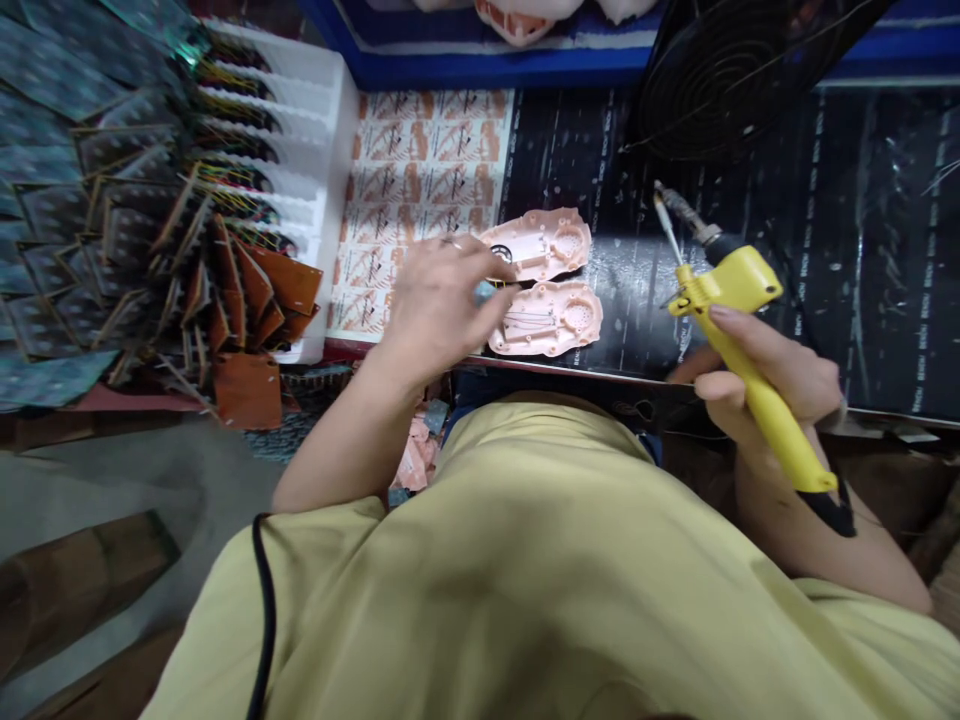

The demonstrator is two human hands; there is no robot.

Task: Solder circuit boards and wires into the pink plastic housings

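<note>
Black printed sheeting over the surface (825, 250); two pink plastic shells (546, 290) by left hand (439, 305), fingers curled, hold unclear. Right hand (765, 385) fingers closed round yellow soldering iron (739, 330). Circuit boards (112, 220) heaped left.

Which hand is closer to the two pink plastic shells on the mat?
Left. The left hand hovers at the left edge of the pink plastic shells; the right hand grips the yellow soldering iron off to their right.

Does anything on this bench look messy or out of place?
Yes: the circuit boards at left lie in a loose, tilted heap, spilling from the white tray. The two pink shells lie neatly side by side.
</note>
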